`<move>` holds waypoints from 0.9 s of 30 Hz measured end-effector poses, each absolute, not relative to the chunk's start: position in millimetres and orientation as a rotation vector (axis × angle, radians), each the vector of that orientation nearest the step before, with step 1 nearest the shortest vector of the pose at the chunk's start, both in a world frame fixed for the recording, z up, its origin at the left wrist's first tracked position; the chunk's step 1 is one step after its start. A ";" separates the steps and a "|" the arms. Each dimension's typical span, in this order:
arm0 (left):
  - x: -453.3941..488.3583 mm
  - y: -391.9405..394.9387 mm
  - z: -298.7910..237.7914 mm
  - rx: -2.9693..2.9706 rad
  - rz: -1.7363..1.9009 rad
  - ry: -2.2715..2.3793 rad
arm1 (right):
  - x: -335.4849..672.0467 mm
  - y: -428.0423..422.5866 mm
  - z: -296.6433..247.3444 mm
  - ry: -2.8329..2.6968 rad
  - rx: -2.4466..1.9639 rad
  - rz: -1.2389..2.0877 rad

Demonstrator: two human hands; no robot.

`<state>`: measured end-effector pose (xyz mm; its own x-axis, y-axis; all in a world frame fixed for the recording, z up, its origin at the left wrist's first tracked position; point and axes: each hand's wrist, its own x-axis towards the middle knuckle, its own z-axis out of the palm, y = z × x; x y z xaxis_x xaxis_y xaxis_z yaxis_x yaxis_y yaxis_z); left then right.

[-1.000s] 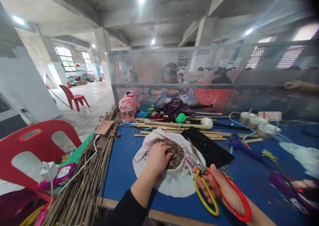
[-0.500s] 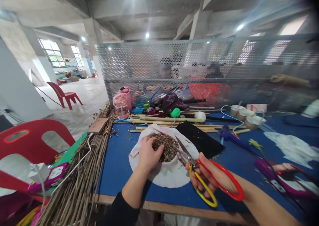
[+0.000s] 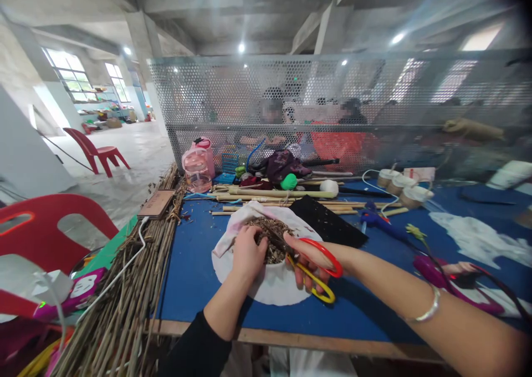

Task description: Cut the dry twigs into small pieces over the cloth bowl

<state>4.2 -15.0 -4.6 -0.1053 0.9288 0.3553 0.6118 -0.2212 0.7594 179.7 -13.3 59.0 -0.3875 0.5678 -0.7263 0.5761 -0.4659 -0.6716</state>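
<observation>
R hand (image 3: 306, 261) grips the scissors (image 3: 297, 263) near the handles, blades at the bits (image 3: 274, 254) in the white cloth (image 3: 282, 291). L hand (image 3: 249, 250) has bent fingers on the bits; cannot tell if it pinches any. Bits prob. light, dry & brittle, so pinch softly; scissors stiff, best held by handles.

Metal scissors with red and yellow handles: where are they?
In the head view, the scissors are just right of centre, in the right hand, blades at the brown dry bits ringed by white cloth.
</observation>
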 end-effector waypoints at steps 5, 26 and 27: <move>4.4 -15.2 -5.0 1.913 1.287 1.526 | 172.4 -9.1 53.6 1.682 1.777 -2.025; -7.3 -4.8 3.0 1.768 1.409 1.743 | 214.5 -44.8 61.1 1.693 1.793 -2.199; -5.2 -4.0 6.8 1.807 1.394 1.785 | 219.2 -47.1 63.6 1.667 1.802 -2.218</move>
